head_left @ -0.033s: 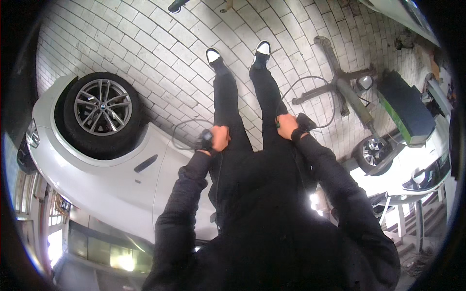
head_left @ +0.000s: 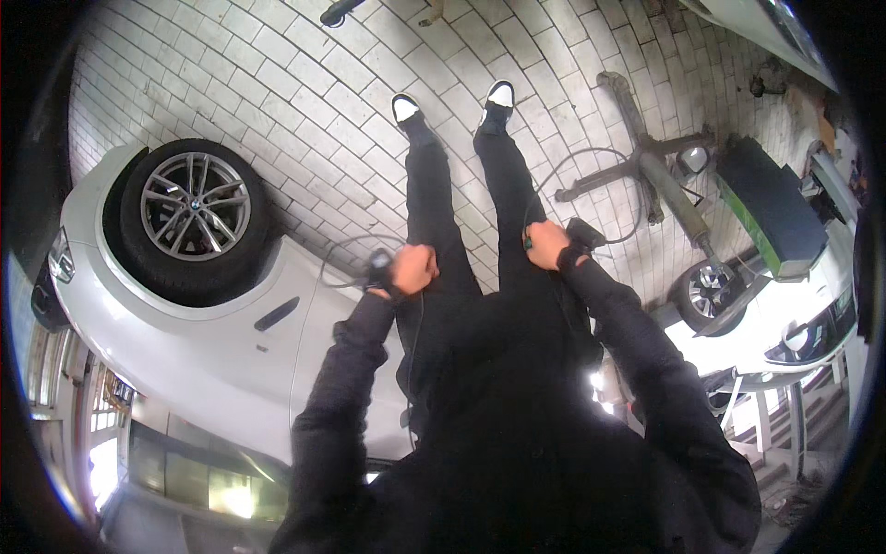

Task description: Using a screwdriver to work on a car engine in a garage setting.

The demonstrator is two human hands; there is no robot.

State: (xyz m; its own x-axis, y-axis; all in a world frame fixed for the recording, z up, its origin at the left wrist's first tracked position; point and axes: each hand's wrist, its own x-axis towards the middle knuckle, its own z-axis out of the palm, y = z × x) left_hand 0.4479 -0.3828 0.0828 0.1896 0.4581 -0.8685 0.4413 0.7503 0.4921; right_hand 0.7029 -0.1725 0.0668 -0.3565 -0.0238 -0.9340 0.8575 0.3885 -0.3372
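Note:
Both of my hands are over my black trousers. My left hand [head_left: 413, 270] is curled into a fist above the left thigh, and nothing shows in it. My right hand [head_left: 546, 246] is closed by the right thigh. A small dark green spot shows at its fingers; whether it is a ring or something held is unclear. Each wrist bears a strapped black device, the left one [head_left: 379, 268] and the right one [head_left: 584, 234], with a thin black cable looping out from it.
At left a white car [head_left: 231, 342] stands with its front wheel [head_left: 196, 205] turned outward. To the right are a metal stand with splayed legs [head_left: 646, 157], a dark green-edged box [head_left: 773, 208] and another white car [head_left: 784, 314]. Pale tiles [head_left: 305, 120] cover the floor.
My left hand has shifted slightly left and turned a little, its wrist device and cable moving along. My right hand has barely moved.

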